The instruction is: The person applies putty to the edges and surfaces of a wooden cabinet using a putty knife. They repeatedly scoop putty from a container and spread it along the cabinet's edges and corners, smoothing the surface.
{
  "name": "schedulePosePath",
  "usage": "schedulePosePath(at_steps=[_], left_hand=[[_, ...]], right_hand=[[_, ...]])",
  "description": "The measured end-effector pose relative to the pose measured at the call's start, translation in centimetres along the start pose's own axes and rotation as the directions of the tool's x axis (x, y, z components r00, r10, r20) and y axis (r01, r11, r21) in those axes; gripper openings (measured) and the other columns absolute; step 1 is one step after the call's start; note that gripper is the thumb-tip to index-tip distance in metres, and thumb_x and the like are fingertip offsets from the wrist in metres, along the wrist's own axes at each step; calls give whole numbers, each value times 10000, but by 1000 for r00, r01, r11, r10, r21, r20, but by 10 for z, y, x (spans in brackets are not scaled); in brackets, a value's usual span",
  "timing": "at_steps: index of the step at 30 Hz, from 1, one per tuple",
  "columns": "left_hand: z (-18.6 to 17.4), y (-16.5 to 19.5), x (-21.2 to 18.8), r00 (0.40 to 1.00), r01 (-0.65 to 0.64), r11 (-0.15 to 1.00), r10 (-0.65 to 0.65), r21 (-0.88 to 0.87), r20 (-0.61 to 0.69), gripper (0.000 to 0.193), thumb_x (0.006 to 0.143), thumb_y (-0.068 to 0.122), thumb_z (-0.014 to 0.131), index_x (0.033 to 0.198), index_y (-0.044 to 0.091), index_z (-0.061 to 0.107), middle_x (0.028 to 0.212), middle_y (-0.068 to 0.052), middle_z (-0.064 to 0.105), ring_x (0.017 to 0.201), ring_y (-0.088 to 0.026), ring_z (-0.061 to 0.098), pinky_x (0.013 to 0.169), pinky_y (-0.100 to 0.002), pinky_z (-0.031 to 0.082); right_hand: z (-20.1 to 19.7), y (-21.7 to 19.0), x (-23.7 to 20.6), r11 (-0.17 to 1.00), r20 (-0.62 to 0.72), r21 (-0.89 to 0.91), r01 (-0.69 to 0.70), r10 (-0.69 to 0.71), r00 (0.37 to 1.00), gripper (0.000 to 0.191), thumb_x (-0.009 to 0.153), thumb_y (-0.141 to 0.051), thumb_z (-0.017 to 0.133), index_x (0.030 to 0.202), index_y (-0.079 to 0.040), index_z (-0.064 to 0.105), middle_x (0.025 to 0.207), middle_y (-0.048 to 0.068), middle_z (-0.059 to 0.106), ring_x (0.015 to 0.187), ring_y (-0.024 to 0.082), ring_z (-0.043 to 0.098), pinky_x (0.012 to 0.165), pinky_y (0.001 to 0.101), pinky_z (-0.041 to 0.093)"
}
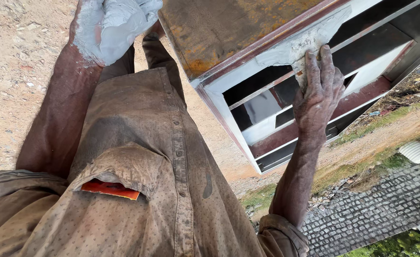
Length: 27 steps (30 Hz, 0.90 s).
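Two hands: both bare, both smeared with grey filler paste.
Right fingers (pixel 320 64): stretched nearly flat and close together, pressing a small flat blade against the putty; the blade is mostly hidden under them, so its shape cannot be told.
Right hand (pixel 319 95): dusty, wrinkled, wrist bent back, forearm rising from a rolled cuff.
Putty (pixel 295 47): pale grey, rough and ragged-edged, spread along the upper rail of the metal frame.
Metal frame (pixel 229 109): box-shaped, tilted, painted white and dull red on its rails, with dark openings between them; its broad top panel is rusty orange-brown.
Left hand (pixel 112 26): loosely cupped, coated thick with a wet grey lump of the same paste, held apart from the frame.
Shirt (pixel 172 157): brown, dotted weave, buttoned, dust-stained, an orange-red packet (pixel 110 189) peeking from the chest pocket.
Ground (pixel 14 62): sandy, pebbly; cobbled paving (pixel 376 209) and grass at the right.
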<state>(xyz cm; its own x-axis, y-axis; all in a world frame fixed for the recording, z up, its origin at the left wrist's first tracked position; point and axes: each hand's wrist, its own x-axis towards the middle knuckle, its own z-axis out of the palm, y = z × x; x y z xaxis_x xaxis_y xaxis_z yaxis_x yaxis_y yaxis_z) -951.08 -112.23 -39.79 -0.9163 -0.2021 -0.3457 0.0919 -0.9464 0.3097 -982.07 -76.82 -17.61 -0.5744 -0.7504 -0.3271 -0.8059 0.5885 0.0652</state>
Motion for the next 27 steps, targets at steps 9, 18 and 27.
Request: schedulePosePath(at_steps=[9, 18, 27], left_hand=[[-30, -14, 9, 995, -93, 940, 100, 328, -4, 517, 1213, 371, 557, 1466, -63, 435, 1387, -178, 551, 1311, -362, 563, 1140, -460, 497], [-20, -9, 5, 999, -10, 1000, 11, 21, -46, 559, 1204, 469, 524, 1391, -53, 456, 1287, -147, 518, 1236, -324, 540, 993, -398, 486], [-21, -3, -3, 998, -45, 980, 35, -191, -57, 562, 1174, 461, 515, 1408, -47, 456, 1299, -133, 509, 1265, -305, 516, 1086, -398, 450]], right_hand=[[1, 30, -22, 995, -117, 100, -4, 15, 993, 579, 1076, 17, 597, 1604, -208, 527, 1692, 40, 422, 1470, 253, 544, 1207, 465, 459], [-65, -12, 22, 965, 167, -234, 120, -82, 983, 623, 981, -130, 781, 1563, -250, 592, 1683, -7, 490, 1316, 305, 532, 1067, 553, 475], [-47, -1, 17, 976, 161, -189, 109, -78, 984, 626, 981, -102, 747, 1569, -229, 575, 1640, 11, 485, 1342, 302, 535, 1093, 556, 491]])
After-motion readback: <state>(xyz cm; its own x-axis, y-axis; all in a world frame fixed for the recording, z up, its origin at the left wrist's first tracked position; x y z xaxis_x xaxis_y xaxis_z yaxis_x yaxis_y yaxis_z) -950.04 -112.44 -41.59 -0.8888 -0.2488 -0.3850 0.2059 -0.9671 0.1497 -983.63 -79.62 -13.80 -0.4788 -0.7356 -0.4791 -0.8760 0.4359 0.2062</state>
